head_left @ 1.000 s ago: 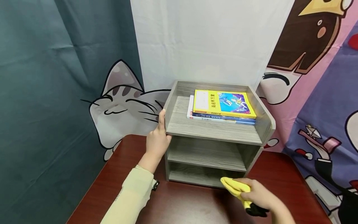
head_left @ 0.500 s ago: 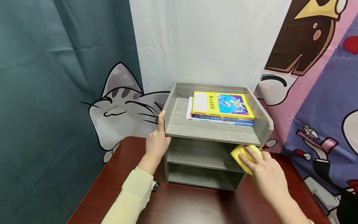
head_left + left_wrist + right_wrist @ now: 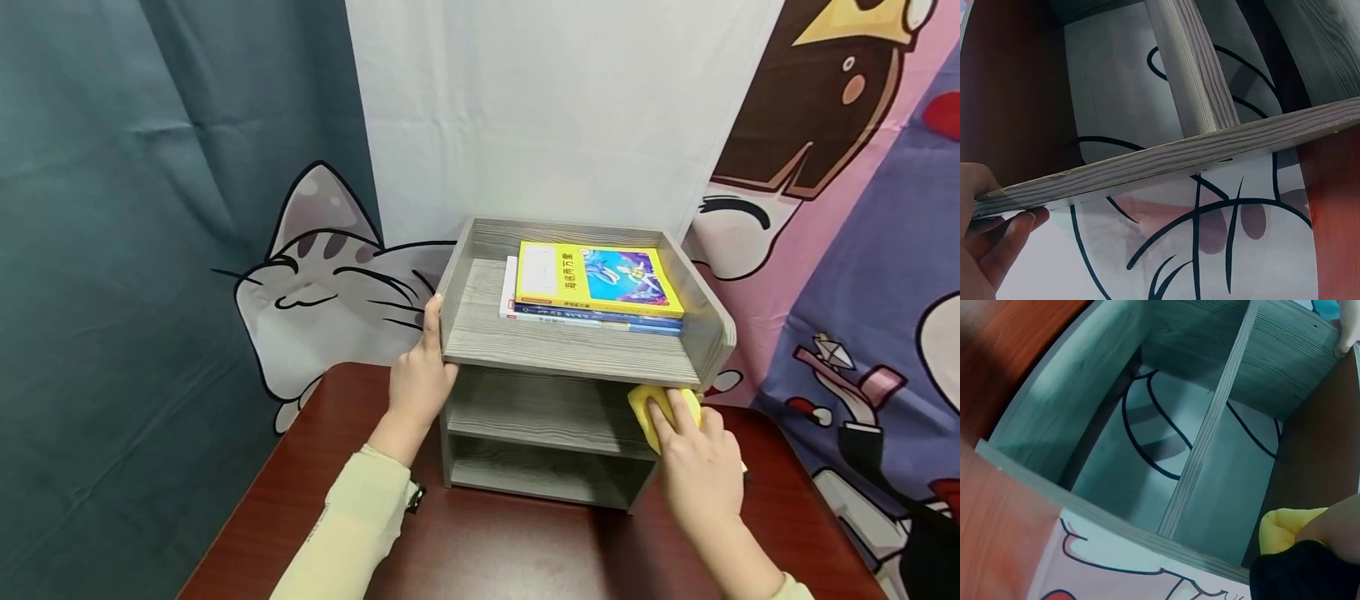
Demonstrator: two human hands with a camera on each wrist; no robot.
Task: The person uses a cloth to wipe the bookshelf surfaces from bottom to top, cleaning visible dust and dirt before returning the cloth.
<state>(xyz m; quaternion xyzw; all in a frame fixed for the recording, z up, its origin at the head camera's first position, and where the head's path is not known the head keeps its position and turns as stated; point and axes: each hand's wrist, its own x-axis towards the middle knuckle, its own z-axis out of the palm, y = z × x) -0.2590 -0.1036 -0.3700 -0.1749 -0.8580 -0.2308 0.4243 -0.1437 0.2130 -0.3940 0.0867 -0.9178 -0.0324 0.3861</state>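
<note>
"What is the left hand (image 3: pixel 422 382) doing?"

"Pinching the left side panel of the grey shelf unit (image 3: pixel 517 343). The left wrist view shows digits on both faces of the panel's edge, and from the head one finger stretches up along the outside."

"And the right hand (image 3: pixel 703 467)?"

"Its bent fingers grip a yellow cloth (image 3: pixel 642 407) at the unit's right side panel, just beneath the top board. In the right wrist view, black fabric (image 3: pixel 1300 572) sits next to the yellow, under that hand."

"Does the cloth reach round to the panel's outer face?"

"I can't tell; the hand covers it."

"What lies between the hands?"

"The unit's two open compartments, one above the other. Farther off, above and nearer the right hand, a yellow-covered book (image 3: pixel 555 279) tops a small stack on the upper board. The reddish-brown table (image 3: pixel 495 546) spreads below both hands."

"Anything beyond the left hand?"

"A cat drawing (image 3: pixel 315 325) on the backdrop, to its left."
</note>
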